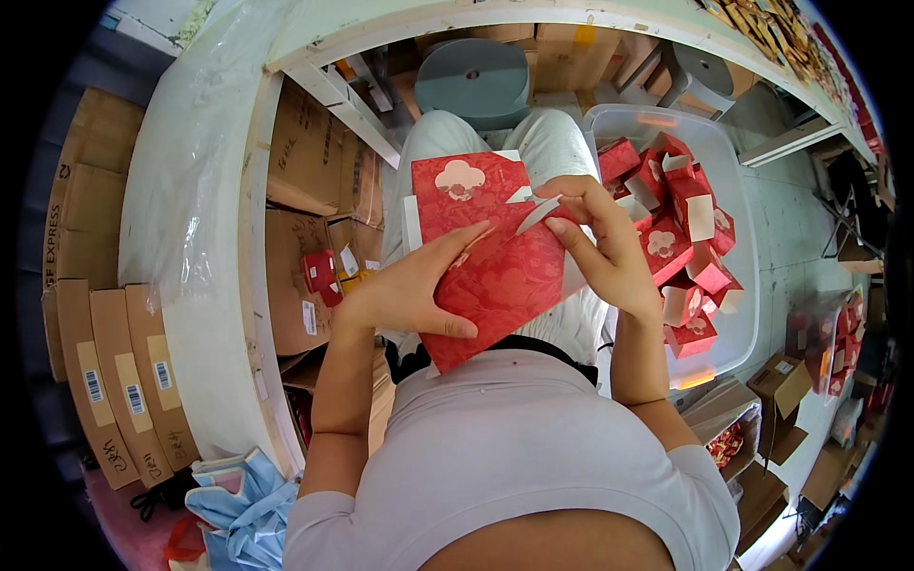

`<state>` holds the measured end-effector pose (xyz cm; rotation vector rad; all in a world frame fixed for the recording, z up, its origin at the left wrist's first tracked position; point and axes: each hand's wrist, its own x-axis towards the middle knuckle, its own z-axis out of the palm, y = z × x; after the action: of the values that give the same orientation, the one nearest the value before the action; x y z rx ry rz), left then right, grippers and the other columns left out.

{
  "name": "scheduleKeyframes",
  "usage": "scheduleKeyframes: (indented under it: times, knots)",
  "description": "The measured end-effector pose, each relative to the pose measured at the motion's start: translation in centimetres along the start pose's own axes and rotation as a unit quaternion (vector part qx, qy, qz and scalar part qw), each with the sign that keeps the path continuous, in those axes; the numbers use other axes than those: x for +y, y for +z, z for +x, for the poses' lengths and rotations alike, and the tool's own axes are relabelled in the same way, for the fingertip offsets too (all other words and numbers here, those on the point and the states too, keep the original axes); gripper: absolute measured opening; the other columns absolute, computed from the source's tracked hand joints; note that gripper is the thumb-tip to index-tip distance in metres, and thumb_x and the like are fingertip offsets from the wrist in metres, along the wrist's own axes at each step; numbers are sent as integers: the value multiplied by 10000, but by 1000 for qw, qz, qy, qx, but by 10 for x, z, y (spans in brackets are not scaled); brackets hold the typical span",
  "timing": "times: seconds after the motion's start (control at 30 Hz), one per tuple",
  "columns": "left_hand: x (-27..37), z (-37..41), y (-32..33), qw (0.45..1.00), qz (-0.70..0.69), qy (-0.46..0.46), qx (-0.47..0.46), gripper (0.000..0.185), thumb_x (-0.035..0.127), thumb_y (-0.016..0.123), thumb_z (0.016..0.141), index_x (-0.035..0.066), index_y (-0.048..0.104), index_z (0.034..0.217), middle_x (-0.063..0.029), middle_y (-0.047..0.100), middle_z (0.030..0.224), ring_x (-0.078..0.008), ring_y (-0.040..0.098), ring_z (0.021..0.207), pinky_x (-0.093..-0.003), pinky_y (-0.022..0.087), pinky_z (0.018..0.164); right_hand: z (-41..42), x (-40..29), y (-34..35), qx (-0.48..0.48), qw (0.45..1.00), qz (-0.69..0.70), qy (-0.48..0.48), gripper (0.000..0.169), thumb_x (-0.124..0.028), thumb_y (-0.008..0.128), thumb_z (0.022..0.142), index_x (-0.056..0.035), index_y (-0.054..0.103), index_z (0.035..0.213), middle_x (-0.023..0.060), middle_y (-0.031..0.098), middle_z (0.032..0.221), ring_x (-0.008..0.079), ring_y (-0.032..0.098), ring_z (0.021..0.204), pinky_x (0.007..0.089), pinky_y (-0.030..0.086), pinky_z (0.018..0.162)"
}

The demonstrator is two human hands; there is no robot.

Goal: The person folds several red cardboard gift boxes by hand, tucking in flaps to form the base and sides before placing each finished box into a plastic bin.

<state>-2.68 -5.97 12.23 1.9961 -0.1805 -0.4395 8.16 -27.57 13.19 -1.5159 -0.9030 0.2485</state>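
A red patterned paperboard box blank (510, 278), partly folded, is held between my two hands above my lap. My left hand (421, 285) grips its left side, thumb on the lower part and fingers along the upper edge. With thumb and fingers, my right hand (600, 235) pinches the blank's upper right corner beside a raised white flap. Another flat red blank (457, 178) with a pale flower shape lies across my thighs, partly hidden behind the held one.
To the right, a clear plastic bin (746, 285) holds several folded red boxes (664, 246). A grey stool (471, 78) stands beyond my knees. Cardboard cartons (300, 150) are stacked at the left, behind a white table leg. Light blue cloth (246, 507) lies at the lower left.
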Motion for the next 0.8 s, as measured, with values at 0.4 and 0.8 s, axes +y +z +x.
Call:
scheduleKeyframes:
  times: [0.4,0.8]
  knots:
    - [29,-14,10,998,-38,-44,-25,1092,346,815,508,59,256,1402,-174,423,1324,-260,451,1189,-333,357,980,-6,-17,-26,-182,976,70,95,421,-284,548,902,41,490,1163,110,579,1037,153,563,910,273,420,785]
    - [20,-18,0,998,-57,-17,32,1021,299,795,543,52,281,1390,-186,470,1274,-263,474,1170,-335,359,984,-7,-5,-17,-180,980,70,-40,871,-99,783,635,-13,312,1362,126,370,1391,266,379,1271,362,329,1021]
